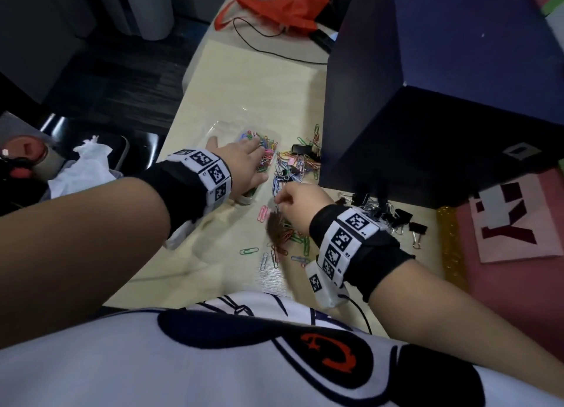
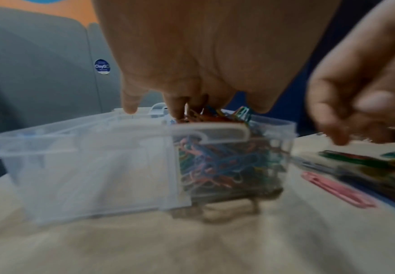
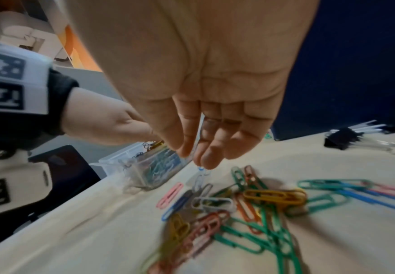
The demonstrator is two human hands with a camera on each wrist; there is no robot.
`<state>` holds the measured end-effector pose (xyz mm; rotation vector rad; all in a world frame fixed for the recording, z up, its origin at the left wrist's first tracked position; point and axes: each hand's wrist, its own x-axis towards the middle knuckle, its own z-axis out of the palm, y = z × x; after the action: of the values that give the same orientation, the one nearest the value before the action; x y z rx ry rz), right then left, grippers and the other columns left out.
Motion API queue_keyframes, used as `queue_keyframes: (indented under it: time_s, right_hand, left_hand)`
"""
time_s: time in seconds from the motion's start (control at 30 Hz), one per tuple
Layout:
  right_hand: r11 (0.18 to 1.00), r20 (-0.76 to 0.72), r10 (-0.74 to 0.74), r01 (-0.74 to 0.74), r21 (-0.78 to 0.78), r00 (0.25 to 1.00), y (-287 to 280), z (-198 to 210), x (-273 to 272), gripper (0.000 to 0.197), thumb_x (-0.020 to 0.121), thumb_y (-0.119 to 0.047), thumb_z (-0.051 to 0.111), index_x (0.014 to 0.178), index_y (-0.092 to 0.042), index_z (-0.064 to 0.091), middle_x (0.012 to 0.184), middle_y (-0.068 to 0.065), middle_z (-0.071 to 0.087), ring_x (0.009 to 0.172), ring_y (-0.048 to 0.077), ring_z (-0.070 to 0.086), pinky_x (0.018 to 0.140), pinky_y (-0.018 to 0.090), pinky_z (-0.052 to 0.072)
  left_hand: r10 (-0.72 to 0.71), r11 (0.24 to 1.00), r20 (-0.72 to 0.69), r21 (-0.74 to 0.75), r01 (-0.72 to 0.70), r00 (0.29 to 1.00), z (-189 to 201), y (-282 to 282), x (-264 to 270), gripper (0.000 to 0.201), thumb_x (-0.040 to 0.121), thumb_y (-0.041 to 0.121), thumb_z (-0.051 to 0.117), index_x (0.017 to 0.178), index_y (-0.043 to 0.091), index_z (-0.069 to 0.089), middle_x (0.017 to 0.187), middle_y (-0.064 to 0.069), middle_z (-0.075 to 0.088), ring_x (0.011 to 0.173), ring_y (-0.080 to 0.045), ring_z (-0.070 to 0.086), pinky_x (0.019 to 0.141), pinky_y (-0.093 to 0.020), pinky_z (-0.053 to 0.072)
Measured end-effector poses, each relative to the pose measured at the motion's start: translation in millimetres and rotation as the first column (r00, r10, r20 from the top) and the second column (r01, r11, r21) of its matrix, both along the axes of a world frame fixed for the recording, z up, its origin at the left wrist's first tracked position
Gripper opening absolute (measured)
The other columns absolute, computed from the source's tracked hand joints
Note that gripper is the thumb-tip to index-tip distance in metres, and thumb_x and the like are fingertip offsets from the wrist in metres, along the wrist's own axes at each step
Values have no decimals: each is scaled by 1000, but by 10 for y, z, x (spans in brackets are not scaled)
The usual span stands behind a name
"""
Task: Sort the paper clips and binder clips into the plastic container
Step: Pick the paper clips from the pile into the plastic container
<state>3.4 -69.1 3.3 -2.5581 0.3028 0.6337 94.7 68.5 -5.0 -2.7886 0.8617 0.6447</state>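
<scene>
Head view: we found the clear plastic container (image 1: 227,129) on the pale wooden table (image 1: 213,272).
Container: thin-walled, one compartment heaped with coloured wire paper clips (image 2: 227,166).
Left hand (image 1: 241,165): fingers spread, reaching into that heap; whether it grips, we couldn't tell.
Right hand (image 3: 205,111): fingertips pinched a pale clip (image 3: 199,178) above the loose pile (image 3: 250,209).
Binder clips (image 1: 403,219): black, beside the pile.

Dim, soft-lit, motion-blurred wide-angle views
</scene>
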Motion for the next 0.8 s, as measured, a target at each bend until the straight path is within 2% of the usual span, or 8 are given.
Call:
queue_keyframes:
  time_s: [0.1,0.17,0.3,0.33,0.47,0.57,0.7,0.8]
  right_hand:
    - [1000,6,-19,19,-18,1000,-61,5,-103,20,93,-20,51,105,-24,66,117,0,62,107,20,59,91,25,44]
    - [998,11,-48,48,-38,999,-155,-3,-146,21,93,-18,49,105,-24,65,118,2,58,106,21,58,92,27,43]
    - [985,0,-98,97,-139,995,-337,-127,-193,25,93,-15,47,112,-23,60,125,4,46,114,23,51,96,31,42]
    - [984,-3,-101,99,-149,995,-350,-161,-210,28,94,-13,46,118,-23,57,127,4,43,118,24,47,98,32,41]
    - [990,-34,44,-48,-133,998,-297,-225,-317,58,87,2,40,139,-24,41,138,1,34,127,24,32,106,33,32]
    - [981,-38,113,-117,-155,993,-251,-264,-391,57,86,1,39,137,-24,43,135,2,36,125,23,32,105,33,33]
    - [989,-17,66,-68,-131,998,-303,-269,-392,45,88,-3,43,124,-27,54,126,2,42,120,22,43,102,38,41]
    - [988,24,-70,72,-136,997,-436,-225,-368,37,89,-5,46,122,-22,52,124,4,41,115,24,48,96,35,44]
  left_hand:
    - [20,998,-40,56,-18,999,8,-47,45,68,97,56,23,153,20,6,160,5,-10,148,-13,1,112,-62,13]
    - [31,999,-5,-6,-31,999,30,-44,29,67,97,56,24,152,21,11,161,5,-5,148,-13,3,113,-60,14]
    - [-5,988,135,-155,26,991,53,52,-129,53,98,50,24,134,19,46,148,-1,39,131,-19,42,109,-51,25]
    - [-37,990,123,-132,53,992,43,78,-178,54,98,51,22,134,18,47,148,0,39,130,-18,43,110,-51,24]
    - [-56,998,-48,8,57,997,-41,98,-226,69,97,58,16,153,18,10,161,3,-4,147,-12,5,116,-58,5]
    - [-27,1000,-73,8,27,997,-46,50,-179,72,95,60,16,153,18,7,161,3,-9,148,-12,-2,115,-59,3]
    - [-20,984,76,-177,33,997,-1,12,-248,62,96,53,31,148,19,28,157,-1,18,143,-19,21,114,-53,15]
    - [-126,913,194,-360,190,973,51,-28,-429,42,92,32,47,131,16,50,130,-7,47,117,-27,46,101,-43,38]
